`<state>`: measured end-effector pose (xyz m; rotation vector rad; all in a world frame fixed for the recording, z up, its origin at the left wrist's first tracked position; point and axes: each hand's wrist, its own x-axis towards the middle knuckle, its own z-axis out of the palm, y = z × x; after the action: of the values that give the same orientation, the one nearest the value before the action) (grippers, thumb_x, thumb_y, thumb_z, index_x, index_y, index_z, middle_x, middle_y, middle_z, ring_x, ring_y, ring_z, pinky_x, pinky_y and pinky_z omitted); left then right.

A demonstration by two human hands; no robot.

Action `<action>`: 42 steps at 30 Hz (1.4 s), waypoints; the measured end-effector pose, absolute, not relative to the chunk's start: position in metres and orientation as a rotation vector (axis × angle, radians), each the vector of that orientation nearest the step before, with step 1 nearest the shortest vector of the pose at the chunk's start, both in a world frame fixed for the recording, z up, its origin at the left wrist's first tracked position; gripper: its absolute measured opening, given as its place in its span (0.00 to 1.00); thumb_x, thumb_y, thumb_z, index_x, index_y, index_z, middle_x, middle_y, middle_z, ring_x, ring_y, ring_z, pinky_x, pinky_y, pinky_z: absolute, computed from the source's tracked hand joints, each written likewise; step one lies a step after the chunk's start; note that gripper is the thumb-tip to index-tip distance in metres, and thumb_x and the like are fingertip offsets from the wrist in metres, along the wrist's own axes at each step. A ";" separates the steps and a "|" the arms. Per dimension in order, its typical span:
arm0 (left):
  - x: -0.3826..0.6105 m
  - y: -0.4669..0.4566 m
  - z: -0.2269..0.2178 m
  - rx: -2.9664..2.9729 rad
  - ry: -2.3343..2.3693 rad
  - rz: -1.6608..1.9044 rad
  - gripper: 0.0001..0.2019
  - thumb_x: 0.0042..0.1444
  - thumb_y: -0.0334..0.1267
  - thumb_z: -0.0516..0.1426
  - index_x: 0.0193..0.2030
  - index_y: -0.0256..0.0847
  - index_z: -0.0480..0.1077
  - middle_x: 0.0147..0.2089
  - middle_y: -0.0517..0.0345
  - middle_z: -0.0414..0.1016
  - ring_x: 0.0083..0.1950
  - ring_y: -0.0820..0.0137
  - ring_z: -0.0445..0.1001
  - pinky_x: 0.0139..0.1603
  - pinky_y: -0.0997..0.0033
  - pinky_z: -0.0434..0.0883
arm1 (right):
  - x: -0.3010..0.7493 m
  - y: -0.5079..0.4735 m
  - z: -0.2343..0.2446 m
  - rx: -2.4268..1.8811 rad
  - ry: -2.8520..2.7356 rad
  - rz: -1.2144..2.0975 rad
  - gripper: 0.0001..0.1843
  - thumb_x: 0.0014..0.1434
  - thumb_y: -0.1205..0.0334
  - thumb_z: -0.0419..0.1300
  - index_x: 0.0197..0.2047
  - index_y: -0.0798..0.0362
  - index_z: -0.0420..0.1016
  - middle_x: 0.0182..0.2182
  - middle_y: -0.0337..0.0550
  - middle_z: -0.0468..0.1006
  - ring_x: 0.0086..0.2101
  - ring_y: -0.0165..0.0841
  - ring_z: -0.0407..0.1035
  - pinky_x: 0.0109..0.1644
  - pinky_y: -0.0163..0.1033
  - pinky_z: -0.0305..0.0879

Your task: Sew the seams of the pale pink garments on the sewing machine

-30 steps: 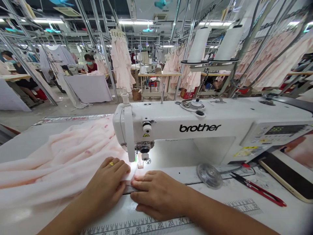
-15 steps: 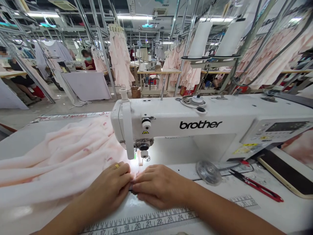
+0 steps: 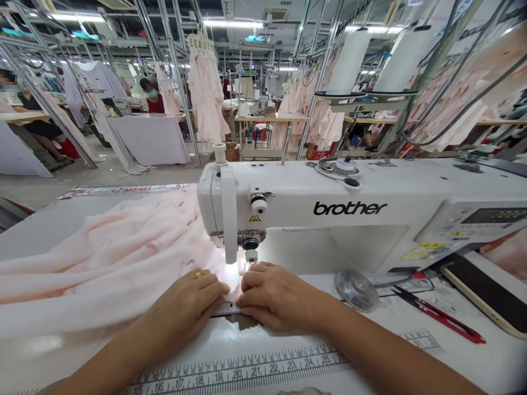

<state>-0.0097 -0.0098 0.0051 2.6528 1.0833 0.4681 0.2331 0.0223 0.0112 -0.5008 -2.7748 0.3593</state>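
Pale pink fabric with small reddish marks lies in folds left of a white sewing machine, reaching under its lit needle area. My left hand, with a yellow ring, rests on the fabric just in front of the needle area, its fingers together and bent down onto the cloth. My right hand is close by on the other side, its fingers curled together at the fabric's right edge. A narrow strip of cloth shows between the hands. Both thumbs are mostly hidden, and the fingers and machine head partly cover the presser foot.
On the machine bed lie a clear round plastic object, red-handled thread snips and a phone. A printed ruler runs along the front edge. Thread cones stand above. Co-workers and hanging pink garments are behind.
The camera view has swung slightly left. My hands have moved apart from each other, uncovering cloth and the plate edge between them. My right hand sits closer to the needle area.
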 end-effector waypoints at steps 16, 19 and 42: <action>0.010 -0.012 0.004 3.005 0.917 0.700 0.10 0.65 0.25 0.49 0.42 0.34 0.72 0.36 0.53 0.71 0.39 0.64 0.66 0.41 0.62 0.65 | 0.234 0.023 0.011 -0.457 -2.772 0.275 0.11 0.68 0.60 0.55 0.40 0.53 0.77 0.34 0.41 0.74 0.35 0.33 0.63 0.44 0.40 0.56; 0.009 -0.011 0.004 2.980 0.898 0.644 0.11 0.65 0.25 0.49 0.43 0.35 0.72 0.34 0.53 0.71 0.37 0.65 0.66 0.39 0.62 0.67 | 0.233 0.022 0.011 -0.480 -2.732 0.306 0.08 0.68 0.62 0.55 0.42 0.54 0.75 0.38 0.42 0.76 0.37 0.33 0.65 0.46 0.40 0.58; -0.016 -0.006 -0.009 2.999 1.036 0.649 0.16 0.63 0.29 0.50 0.55 0.41 0.69 0.57 0.52 0.75 0.57 0.64 0.74 0.57 0.62 0.72 | 0.229 0.016 0.009 -0.522 -2.886 0.076 0.03 0.64 0.65 0.58 0.42 0.53 0.72 0.37 0.38 0.78 0.38 0.34 0.63 0.51 0.40 0.53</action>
<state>-0.0163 -0.0058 -0.0086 2.9986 1.0363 0.6487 0.2292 0.0157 0.0095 -0.5219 -2.8860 0.0759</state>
